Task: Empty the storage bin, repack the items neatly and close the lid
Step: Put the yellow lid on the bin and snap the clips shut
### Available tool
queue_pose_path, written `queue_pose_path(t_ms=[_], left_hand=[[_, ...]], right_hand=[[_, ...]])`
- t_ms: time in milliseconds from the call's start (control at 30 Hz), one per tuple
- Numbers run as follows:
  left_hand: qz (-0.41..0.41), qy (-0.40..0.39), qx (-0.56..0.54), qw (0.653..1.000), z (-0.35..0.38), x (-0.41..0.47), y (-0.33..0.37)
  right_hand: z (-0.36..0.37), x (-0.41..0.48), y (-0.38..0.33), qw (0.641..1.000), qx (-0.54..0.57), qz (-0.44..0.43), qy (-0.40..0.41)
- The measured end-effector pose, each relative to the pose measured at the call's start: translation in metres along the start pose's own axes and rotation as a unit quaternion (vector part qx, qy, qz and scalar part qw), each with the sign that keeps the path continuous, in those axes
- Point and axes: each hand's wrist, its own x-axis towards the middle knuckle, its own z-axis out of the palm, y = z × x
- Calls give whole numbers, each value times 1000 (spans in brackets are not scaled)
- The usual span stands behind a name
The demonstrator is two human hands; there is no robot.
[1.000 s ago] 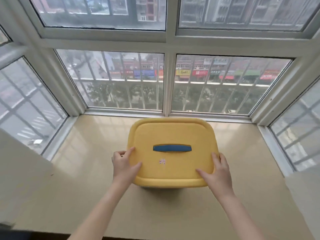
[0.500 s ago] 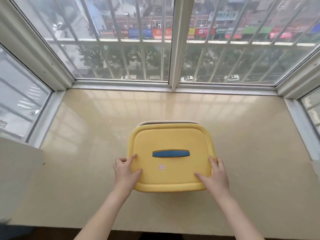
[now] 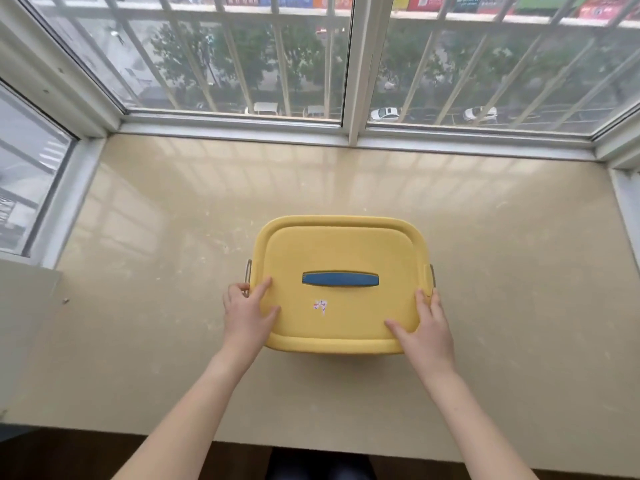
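Yellow lidded storage bin (image 3: 341, 247) sits on the beige sill (image 3: 156, 237), lid on. Left hand (image 3: 247, 315) clasps its near-left corner, thumb and forefinger on top, other fingers curled over the side by the grey latch (image 3: 248, 271). Right hand (image 3: 429, 327) clasps the near-right corner likewise. Blue handle (image 3: 340, 279) lies between the hands, untouched. Bin farther from the window than a second ago; same grip.

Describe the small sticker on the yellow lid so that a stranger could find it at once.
On the beige sill below the window is a yellow lid. Between its blue handle and near edge sits the sticker, the only white-and-pink mark on plain yellow.
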Motion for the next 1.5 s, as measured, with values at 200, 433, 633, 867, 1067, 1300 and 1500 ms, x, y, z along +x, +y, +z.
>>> queue_pose_path(t_ms=[200,433,633,867,1067,1300,1500], left_hand=[[6,-6,47,999,-2,-3,3],[-16,-42,-2,999,-17,-2,7],[-44,-17,-150,988,-36,-7,2],[-102,-24,-238,966,-43,7,-29],[-120,-126,-360,916,-40,31,-39],[-122,-203,-482,844,-41,46,-35],[-137,-162,-483,850,-38,53,-46]], right_hand=[[0,-4,4,998,-41,-43,6],[-5,-2,0,990,-134,-47,-3],[5,-12,-62,962,-165,-213,36],[67,-7,-150,925,-191,-324,-52],[87,16,-163,920,-225,-305,-98],[90,20,-163,923,-225,-294,-103],[92,21,-161,926,-216,-292,-99]])
